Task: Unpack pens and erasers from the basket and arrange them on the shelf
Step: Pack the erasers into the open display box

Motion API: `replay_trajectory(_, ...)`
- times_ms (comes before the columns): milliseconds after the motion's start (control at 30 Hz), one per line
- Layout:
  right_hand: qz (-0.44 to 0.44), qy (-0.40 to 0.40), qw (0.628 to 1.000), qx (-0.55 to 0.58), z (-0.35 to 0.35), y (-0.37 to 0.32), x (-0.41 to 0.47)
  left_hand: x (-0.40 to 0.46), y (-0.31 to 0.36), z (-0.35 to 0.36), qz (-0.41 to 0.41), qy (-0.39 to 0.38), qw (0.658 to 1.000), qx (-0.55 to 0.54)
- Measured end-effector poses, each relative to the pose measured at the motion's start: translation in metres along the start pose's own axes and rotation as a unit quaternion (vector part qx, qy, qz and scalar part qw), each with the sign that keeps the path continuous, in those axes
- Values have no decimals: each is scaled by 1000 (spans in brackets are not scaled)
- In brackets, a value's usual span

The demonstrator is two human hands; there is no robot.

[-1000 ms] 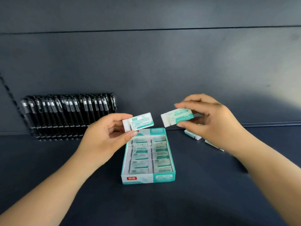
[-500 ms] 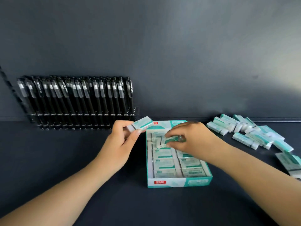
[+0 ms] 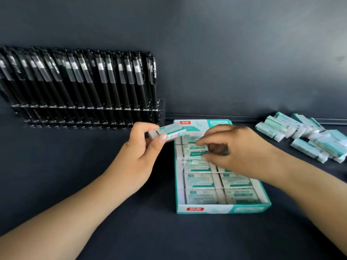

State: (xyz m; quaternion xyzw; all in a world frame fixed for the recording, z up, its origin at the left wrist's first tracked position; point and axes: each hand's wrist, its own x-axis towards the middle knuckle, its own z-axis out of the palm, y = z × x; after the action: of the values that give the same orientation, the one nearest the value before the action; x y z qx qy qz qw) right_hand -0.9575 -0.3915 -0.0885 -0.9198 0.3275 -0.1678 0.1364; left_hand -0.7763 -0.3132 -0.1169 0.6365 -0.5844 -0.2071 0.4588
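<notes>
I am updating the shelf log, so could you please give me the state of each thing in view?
Left hand: pinches one eraser, lifted above the shelf.
Right hand: fingers curled down into the box; whether it grips an eraser is hidden.
Box: open, rows of erasers inside.
Loose erasers: heaped at right.
Pens: leaning in a clear rack.

A dark blue-grey back wall (image 3: 225, 53) fills the upper part of the view, matte and plain. It meets a flat shelf (image 3: 131, 237) of the same dark colour along a thin horizontal ledge (image 3: 244, 117) that catches a pale line of light. Soft light falls from the upper right, leaving the wall brighter there and dimmer toward the left.
</notes>
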Motion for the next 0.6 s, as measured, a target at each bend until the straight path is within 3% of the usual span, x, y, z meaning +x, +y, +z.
replay_trajectory(200,20,4,999,-27,2,0,1,2,-4,1,-6,-1,1000,6)
replay_trajectory(333,39,31,998,23,6,2,1,0,-2,0,-10,-5,1000,-16)
replay_trajectory(433,51,4,998,33,5,4,2,-1,1,0,1,-9,999,-50)
replay_trajectory(600,27,71,983,168,-14,-4,0,-1,6,-4,31,-27,993,-112)
